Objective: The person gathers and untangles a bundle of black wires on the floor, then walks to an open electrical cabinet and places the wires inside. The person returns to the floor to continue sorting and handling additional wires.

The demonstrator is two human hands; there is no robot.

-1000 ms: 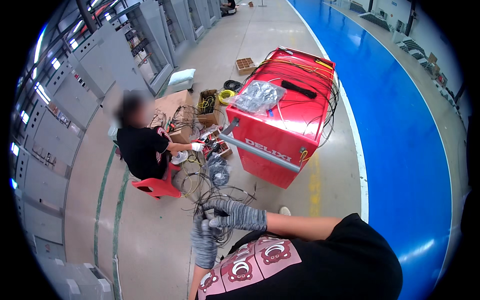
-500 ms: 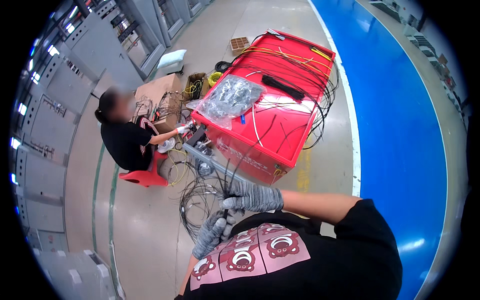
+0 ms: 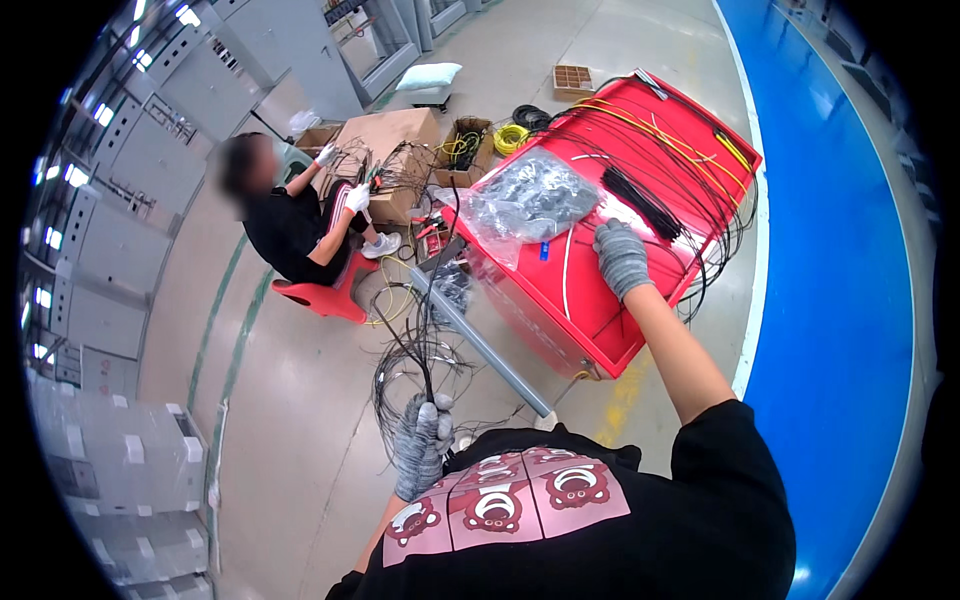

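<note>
The gloved left hand (image 3: 421,445) is clenched around a bundle of thin black wires (image 3: 415,350). The right hand (image 3: 620,257), arm outstretched, rests fingers apart on the red table (image 3: 585,320), beside a crinkled clear plastic bag (image 3: 530,200).

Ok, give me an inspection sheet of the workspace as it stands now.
Surface: red cart top, mostly covered; grey floor around it.
Job's things: wire bundle in the left hand; black and yellow wires spread over the cart.
Clutter: plastic bag of parts, black tie bundle, grey bar leaning at the cart.
Grippers: left hand gloved, closed on the bundle; right hand gloved, flat on the cart, holding nothing.
Cables: loose ends hang over the cart's right edge.
Surroundings: seated person at a cardboard box; grey cabinets; blue floor.
</note>
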